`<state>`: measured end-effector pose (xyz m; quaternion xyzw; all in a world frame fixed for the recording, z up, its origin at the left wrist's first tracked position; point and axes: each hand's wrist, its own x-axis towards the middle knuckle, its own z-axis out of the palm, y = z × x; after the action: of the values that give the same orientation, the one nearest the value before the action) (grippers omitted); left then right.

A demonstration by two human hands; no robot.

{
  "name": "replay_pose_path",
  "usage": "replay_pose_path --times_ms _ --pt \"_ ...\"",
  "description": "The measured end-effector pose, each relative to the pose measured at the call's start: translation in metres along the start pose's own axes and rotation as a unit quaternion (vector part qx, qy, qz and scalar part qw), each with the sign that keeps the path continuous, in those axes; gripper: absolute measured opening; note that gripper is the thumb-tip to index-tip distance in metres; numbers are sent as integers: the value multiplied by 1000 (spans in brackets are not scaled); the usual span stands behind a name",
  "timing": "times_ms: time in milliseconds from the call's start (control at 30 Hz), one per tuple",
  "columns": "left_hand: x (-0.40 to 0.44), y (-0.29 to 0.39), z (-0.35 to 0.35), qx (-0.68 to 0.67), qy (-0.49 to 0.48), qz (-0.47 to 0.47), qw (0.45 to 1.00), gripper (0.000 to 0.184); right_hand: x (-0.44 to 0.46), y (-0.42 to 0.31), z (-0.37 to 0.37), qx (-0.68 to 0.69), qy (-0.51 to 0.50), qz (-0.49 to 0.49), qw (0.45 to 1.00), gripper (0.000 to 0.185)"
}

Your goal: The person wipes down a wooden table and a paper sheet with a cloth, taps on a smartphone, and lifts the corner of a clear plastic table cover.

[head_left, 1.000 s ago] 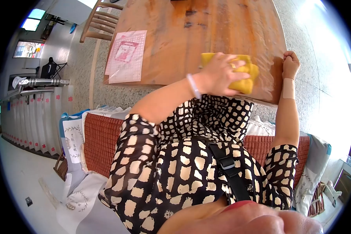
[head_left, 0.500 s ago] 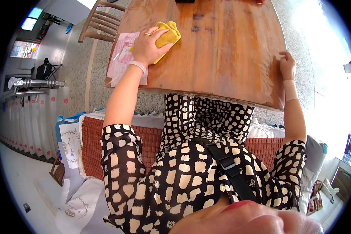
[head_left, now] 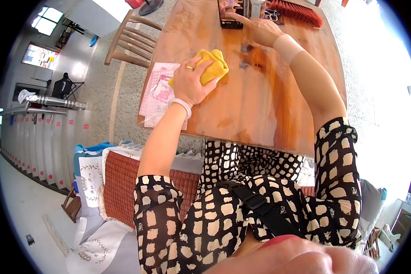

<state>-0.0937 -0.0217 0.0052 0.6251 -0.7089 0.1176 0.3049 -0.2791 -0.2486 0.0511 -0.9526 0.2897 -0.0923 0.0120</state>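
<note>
My left hand point(head_left: 192, 83) presses a folded yellow cloth point(head_left: 214, 67) onto the wooden table point(head_left: 242, 109), its fingers wrapped over the cloth. A white-and-pink gridded sheet point(head_left: 150, 107) with a pink printed card point(head_left: 162, 90) lies beside and partly under this hand. Farther up the table is my right hand point(head_left: 262, 32), with its index finger stretched out to the left across the lower part of a black printed box point(head_left: 231, 8). Whether the fingertip touches the box cannot be made out. Nothing shows in the right hand.
A brush with red bristles point(head_left: 299, 13) lies at the far right of the table, near a small metal-looking item point(head_left: 272, 16). A wooden chair point(head_left: 131, 39) stands at the table's left side. Behind my legs is a seat with a brown woven cover point(head_left: 122, 187).
My right hand has left the table's right edge and reached up and left to the black box. My left hand first carried the cloth left to the sheet, and now sits slightly right of there.
</note>
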Motion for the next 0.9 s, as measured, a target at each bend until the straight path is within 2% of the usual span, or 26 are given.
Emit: replay_pose_path --times_ms 100,233,333,400,467,500,567,633,667,767,833,900 --pt "2 1 -2 -5 1 2 1000 46 31 5 -1 -57 -3 -21 998 76" --pt "2 0 -1 2 1 5 1000 46 44 18 -12 -80 -2 30 996 78" --pt "0 1 -2 6 -2 6 1000 46 36 31 -46 68 165 161 971 75" --pt "0 -2 0 6 2 12 1000 46 16 41 -56 190 308 115 925 71" --pt "-1 -1 1 9 11 12 1000 46 -11 53 -50 213 376 60 900 76" --pt "-1 -1 2 11 16 11 1000 45 -36 46 -51 264 341 108 896 59" --pt "0 -1 3 10 15 2 1000 45 -78 60 -32 202 321 51 924 58" --pt "2 0 4 15 5 -10 1000 46 -139 57 -32 214 240 92 942 54" --pt "3 1 3 20 -2 -17 1000 46 -169 54 -34 226 212 147 939 50" --pt "11 7 9 60 -28 -74 995 48 -255 66 -28 325 162 280 889 46" --pt "21 9 24 111 -43 -116 986 53 -304 67 -21 373 166 328 852 38" --pt "32 31 37 174 -39 -136 975 55 -330 51 -16 389 178 335 839 36"
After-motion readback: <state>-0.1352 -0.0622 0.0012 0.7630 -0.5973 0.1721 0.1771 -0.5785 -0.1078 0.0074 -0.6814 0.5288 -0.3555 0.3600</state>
